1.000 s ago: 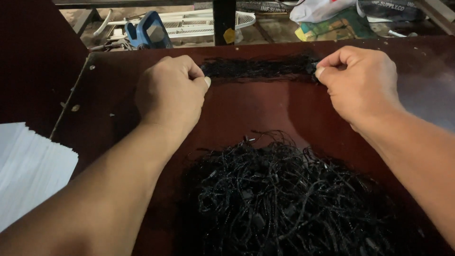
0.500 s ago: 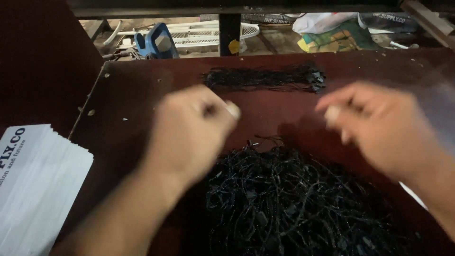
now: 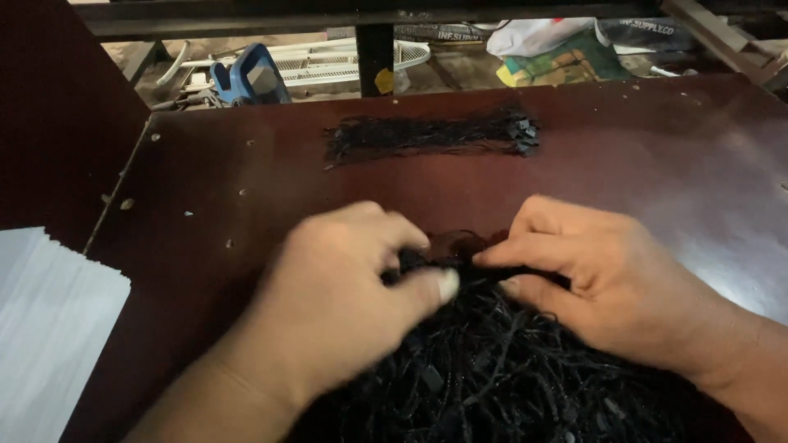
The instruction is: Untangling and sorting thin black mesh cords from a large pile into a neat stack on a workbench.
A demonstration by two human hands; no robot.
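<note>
One small straightened bundle (image 3: 431, 135) lies at the far edge of the worktop (image 3: 673, 172), while left hand (image 3: 345, 303) and right hand (image 3: 607, 287) pinch strands from the big tangled heap (image 3: 509, 377) (most remains unsorted).

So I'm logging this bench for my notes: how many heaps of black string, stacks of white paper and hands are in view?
Loose tangled pile of black strings: 1
Straightened bundle of black strings: 1
Stack of white paper: 1
Hands: 2, left hand and right hand, both at the top edge of the tangled pile
Total: 5, all on or beside the dark red table.
</note>
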